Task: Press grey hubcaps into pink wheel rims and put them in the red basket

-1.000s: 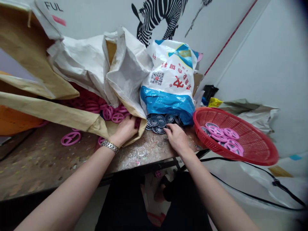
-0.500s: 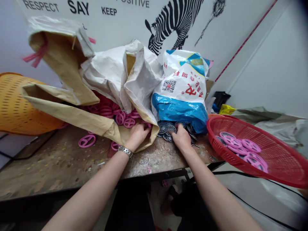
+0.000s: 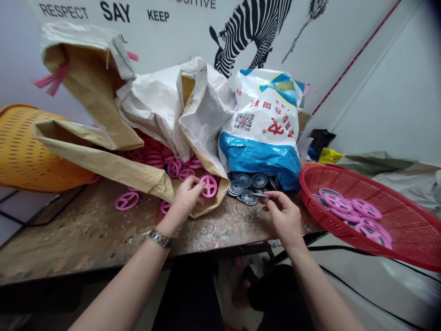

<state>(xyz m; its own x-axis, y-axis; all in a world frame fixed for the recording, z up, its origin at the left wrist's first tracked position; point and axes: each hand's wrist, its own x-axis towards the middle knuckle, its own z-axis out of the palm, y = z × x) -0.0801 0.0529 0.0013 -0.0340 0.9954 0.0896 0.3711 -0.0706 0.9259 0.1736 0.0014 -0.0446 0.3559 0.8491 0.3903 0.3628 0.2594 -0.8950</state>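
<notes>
- Across the head view, the left hand point(image 3: 188, 197) is pinching a pink wheel point(image 3: 209, 185) by its rim just in front of the sack's folded lip, and the right hand point(image 3: 284, 216) is gripping a grey disc point(image 3: 261, 195) between thumb and fingers.
- The held disc is showing nearly edge-on, so its face is hard to make out; it is overlapping the grey pile point(image 3: 243, 179) from this angle.
- The blue-and-white bag point(image 3: 262, 151) is covering the back of that pile, and the paper sack point(image 3: 138, 172) is hiding part of its own heap of pink wheels point(image 3: 155, 156).
- The picture's borders are cutting off the orange basket point(image 3: 34, 147) at left and the red basket point(image 3: 409, 220) at right.
- Both forearms are crossing the front edge of the table point(image 3: 93, 234); a gap is separating the two hands, with worn tabletop showing below it.
- The red basket's near rim is standing to the right of the right hand, well apart from it, and the basket is reaching past the table's end.
- Paint flecks and scuffs are speckling the table.
- The sack is creasing stiffly, white outside and brown inside, while the bag is looking glossy.
- Perforated walls are forming both baskets; spoked pink rings and grey discs are lying in the red one.
</notes>
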